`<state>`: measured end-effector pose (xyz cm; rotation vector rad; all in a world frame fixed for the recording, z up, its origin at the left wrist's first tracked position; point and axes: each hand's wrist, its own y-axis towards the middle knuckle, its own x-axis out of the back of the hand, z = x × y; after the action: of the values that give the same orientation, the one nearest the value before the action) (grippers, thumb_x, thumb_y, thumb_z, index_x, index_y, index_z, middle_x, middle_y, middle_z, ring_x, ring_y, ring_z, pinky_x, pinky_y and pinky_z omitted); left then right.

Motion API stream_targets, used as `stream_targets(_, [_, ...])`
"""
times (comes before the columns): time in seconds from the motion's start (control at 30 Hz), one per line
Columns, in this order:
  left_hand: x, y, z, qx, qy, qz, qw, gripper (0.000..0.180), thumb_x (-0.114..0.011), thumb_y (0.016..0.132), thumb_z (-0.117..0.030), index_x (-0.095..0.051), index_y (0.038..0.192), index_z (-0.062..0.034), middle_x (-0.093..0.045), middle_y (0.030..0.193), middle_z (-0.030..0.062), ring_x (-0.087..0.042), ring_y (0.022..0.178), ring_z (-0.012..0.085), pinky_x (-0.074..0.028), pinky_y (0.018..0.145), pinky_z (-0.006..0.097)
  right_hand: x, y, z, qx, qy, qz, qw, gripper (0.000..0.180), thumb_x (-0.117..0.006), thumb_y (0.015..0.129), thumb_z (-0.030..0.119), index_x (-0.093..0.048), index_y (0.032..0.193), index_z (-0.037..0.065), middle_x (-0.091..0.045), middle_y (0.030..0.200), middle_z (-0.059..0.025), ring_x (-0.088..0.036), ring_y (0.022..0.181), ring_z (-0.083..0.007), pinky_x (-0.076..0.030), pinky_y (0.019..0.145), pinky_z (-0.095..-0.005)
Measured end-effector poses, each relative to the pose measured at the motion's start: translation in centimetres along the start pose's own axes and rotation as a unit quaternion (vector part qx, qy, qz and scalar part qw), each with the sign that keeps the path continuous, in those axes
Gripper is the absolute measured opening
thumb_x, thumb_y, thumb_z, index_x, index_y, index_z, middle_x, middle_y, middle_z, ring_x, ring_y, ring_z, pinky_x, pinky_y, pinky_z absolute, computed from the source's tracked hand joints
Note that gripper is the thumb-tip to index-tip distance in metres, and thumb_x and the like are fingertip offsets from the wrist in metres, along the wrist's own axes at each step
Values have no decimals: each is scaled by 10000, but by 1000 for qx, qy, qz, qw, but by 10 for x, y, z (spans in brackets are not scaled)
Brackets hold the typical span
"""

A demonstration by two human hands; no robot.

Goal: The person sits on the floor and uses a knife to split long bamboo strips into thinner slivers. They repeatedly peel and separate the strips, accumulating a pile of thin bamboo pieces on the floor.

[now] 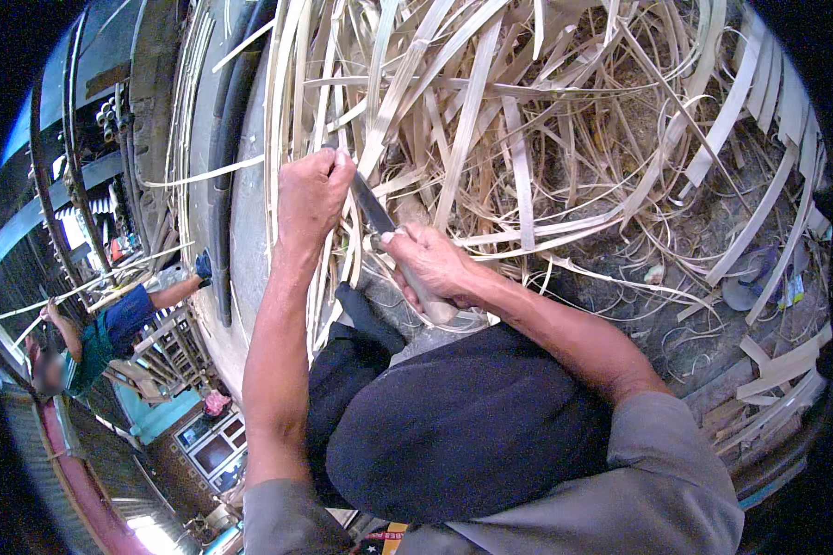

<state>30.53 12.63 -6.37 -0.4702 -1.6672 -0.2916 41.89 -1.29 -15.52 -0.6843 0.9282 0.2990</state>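
Note:
My left hand (pixel 313 192) is closed around thin pale bamboo strips (pixel 292 111) that run up and away from me. Just to the right, my right hand (pixel 432 265) grips the handle of a knife (pixel 372 209), whose dark blade angles up toward the left hand and meets the strips between the two hands. Both hands work above my knee, which is covered in dark cloth (pixel 463 425).
A thick tangle of split bamboo strips and shavings (pixel 565 139) covers the ground ahead and to the right. Wider flat slats (pixel 777 370) lie at the right. Another person in a blue and green top (pixel 102 338) sits at the far left holding long strips.

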Motion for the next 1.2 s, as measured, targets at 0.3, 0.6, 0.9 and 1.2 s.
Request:
stream_targets(0.3, [-5, -10, -7, 17, -21, -28, 999, 275, -663, 902, -154, -602, 699, 21, -575, 628, 211, -584, 522, 336, -449, 528, 408, -4, 18, -20, 229, -308, -126, 915, 397, -516, 1001, 361, -527, 1014, -36, -574, 721, -150, -642, 684, -327, -515, 696, -497])
stream_targets(0.6, [-24, -3, 9, -47, -114, -88, 988, 240, -665, 929, -234, -637, 838, -14, -622, 698, 108, -607, 651, 169, -455, 597, 376, 2, 18, -44, 85, -405, -64, 908, 510, -438, 1005, 390, -488, 1046, -115, -652, 791, -335, -663, 699, -459, -512, 709, -527])
stream_targets(0.9, [-55, 0, 14, 67, -360, -144, 919, 407, -665, 990, -276, -532, 672, -60, -401, 617, -88, -349, 607, 41, -293, 526, 263, -13, 20, -5, 1, -63, 92, 994, 522, -533, 927, 218, -413, 1348, -67, -569, 765, -112, -591, 491, -201, -509, 426, -389])
stream_targets(1.2, [-4, -14, 26, 42, -448, -227, 864, 470, -589, 1035, -319, -459, 628, -125, -417, 538, -71, -348, 484, 26, -298, 449, 246, -54, 81, 8, 87, -183, 108, 973, 270, -551, 916, 232, -593, 1025, -11, -566, 680, -59, -537, 549, -169, -489, 517, -350])
